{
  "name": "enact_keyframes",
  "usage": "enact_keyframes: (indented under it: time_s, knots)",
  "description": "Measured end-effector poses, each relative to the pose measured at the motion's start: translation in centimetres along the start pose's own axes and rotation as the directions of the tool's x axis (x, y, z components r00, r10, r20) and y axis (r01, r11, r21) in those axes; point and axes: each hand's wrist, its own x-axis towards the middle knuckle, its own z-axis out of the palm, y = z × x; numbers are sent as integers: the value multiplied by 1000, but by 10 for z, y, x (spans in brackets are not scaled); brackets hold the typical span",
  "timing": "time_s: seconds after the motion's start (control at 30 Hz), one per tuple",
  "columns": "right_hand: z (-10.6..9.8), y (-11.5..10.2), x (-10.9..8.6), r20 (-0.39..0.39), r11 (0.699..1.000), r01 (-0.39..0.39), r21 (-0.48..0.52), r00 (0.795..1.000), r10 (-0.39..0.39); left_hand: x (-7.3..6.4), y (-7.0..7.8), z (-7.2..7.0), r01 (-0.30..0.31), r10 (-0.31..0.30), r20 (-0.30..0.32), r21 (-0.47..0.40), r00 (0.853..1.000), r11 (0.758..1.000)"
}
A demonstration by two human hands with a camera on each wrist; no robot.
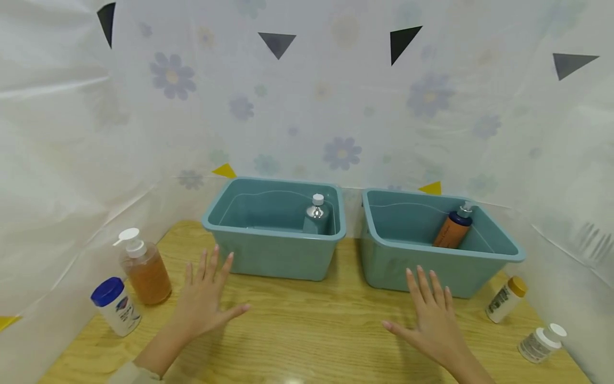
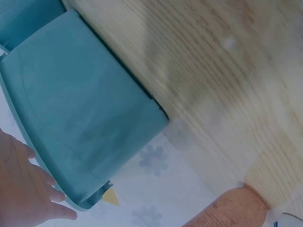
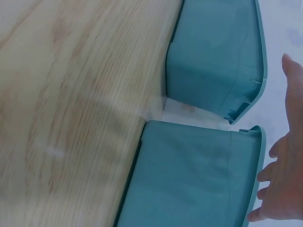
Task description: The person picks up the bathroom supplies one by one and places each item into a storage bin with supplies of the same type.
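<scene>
Fingers spread, my left hand [image 1: 203, 298] hovers over the table in front of the left teal bin [image 1: 278, 255], holding nothing. My right hand [image 1: 431, 325], also spread and holding nothing, is in front of the right teal bin [image 1: 431, 266]. Inside the left bin stands a clear bottle with a white cap [image 1: 317, 213]. An orange pump bottle with a dark blue collar [image 1: 452, 230] leans in the right bin. In the left wrist view, the left fingers [image 2: 45, 196] overlap the bin's rim; the right wrist view shows the right hand [image 3: 286, 175] alongside a bin rim.
On the left of the wooden table [image 1: 307, 330] are an amber pump bottle [image 1: 150, 277] and a white canister with a blue lid [image 1: 120, 312]. At right stand a yellow-capped bottle [image 1: 505, 302] and a small white-capped bottle [image 1: 539, 345]. Flowered sheeting [image 1: 307, 106] lines the back.
</scene>
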Motion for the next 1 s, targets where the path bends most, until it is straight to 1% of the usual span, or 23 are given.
enact_keyframes:
  time_s: [0.13, 0.27, 0.43, 0.5, 0.77, 1.0]
  knots:
    - [-2, -3, 1, 0, 1000, 5, 5, 1000, -5, 1, -4, -5, 8, -8, 7, -13, 1000, 1000]
    - [-3, -7, 3, -21, 1000, 25, 5, 999, -25, 1, -8, -11, 19, -19, 5, -36, 1000, 999]
    - [-5, -11, 5, -53, 999, 50, -8, 997, -51, 5, -13, -18, 13, -13, -2, 15, 1000, 1000]
    - [-6, -13, 7, -65, 998, 57, -15, 996, -58, 7, -15, -20, 14, -14, 0, 19, 1000, 1000]
    - [-11, -18, 19, -100, 996, 93, -15, 990, -95, 13, -23, -26, -12, 12, -46, -7, 999, 1000]
    - [-14, -23, 29, -81, 996, 93, 8, 992, -92, 19, -27, -31, 8, -8, -11, -23, 1000, 1000]
